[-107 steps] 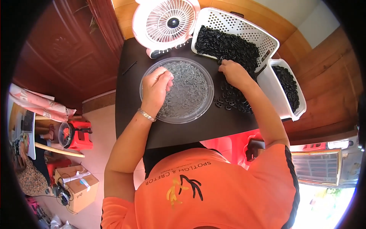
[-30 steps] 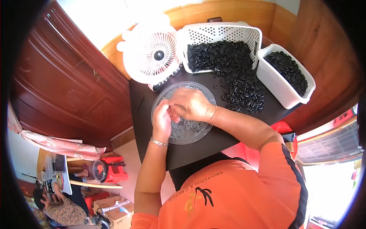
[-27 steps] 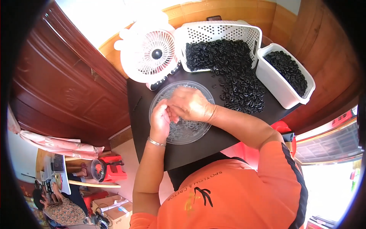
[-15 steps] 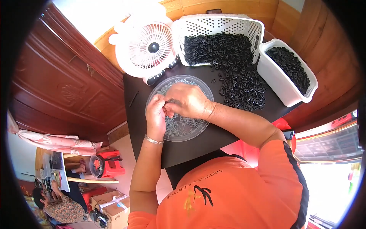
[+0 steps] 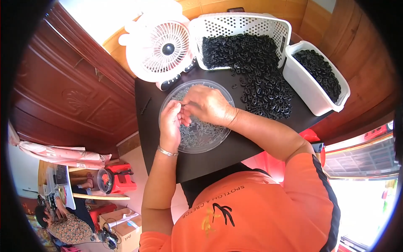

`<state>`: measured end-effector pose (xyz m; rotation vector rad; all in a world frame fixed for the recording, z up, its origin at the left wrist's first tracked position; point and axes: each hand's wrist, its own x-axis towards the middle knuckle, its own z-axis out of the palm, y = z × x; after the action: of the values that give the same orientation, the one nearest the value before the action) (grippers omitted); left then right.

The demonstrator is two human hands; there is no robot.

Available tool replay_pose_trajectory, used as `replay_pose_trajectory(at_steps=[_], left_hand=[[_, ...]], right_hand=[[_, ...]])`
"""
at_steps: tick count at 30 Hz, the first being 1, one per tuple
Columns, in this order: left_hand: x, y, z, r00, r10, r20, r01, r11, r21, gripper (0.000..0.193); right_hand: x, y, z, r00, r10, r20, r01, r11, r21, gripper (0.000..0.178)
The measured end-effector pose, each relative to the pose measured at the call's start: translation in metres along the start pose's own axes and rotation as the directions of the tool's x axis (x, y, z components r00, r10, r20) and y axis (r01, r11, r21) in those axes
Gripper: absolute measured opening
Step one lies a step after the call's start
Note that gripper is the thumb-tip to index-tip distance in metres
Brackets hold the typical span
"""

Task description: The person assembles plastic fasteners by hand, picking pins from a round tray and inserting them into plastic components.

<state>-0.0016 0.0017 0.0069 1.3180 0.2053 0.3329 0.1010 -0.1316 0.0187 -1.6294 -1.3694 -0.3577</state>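
Both hands meet over a round clear tub [image 5: 201, 149] that holds many small grey metal pins [image 5: 205, 129]. My left hand [image 5: 170, 119] is closed, its thumb and fingers pinched near the tub's left side. Against it, my right hand [image 5: 208, 105] bends in from the right with its fingertips pressed together. A bit of something small and dark shows between the fingertips, but the fingers cover most of it. To the right of the tub, small black oval pieces with holes [image 5: 266, 94] lie spilled across the dark table [image 5: 157, 161].
A white perforated basket [image 5: 235, 21] lies tipped, black pieces spreading out of its mouth. Beside it stands a white bin [image 5: 304, 90] of similar pieces. A white fan [image 5: 168, 49] is at the back left. A thin dark rod [image 5: 145, 106] lies left of the tub. Another person [image 5: 69, 227] sits lower left.
My right fingertips have drawn in closer to the left thumb, and less of the dark thing shows between them. The tub and table appear slightly higher in the picture.
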Motion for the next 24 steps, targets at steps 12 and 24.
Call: replay_pose_trajectory(at_steps=[12,24], left_hand=[[0.0031,0.0020,-0.0061,0.996,-0.059,0.073,0.066,0.994,-0.084,0.021],[0.0012,0.0019,0.0001,0.999,-0.005,0.034,0.001,0.990,0.138,0.021]], right_hand=[[0.0011,-0.0001,-0.0015,0.997,-0.081,-0.018,0.081,0.995,0.060,0.014],[0.0000,0.0035,-0.0012,0.997,0.057,0.049,-0.061,0.995,0.083,0.012]])
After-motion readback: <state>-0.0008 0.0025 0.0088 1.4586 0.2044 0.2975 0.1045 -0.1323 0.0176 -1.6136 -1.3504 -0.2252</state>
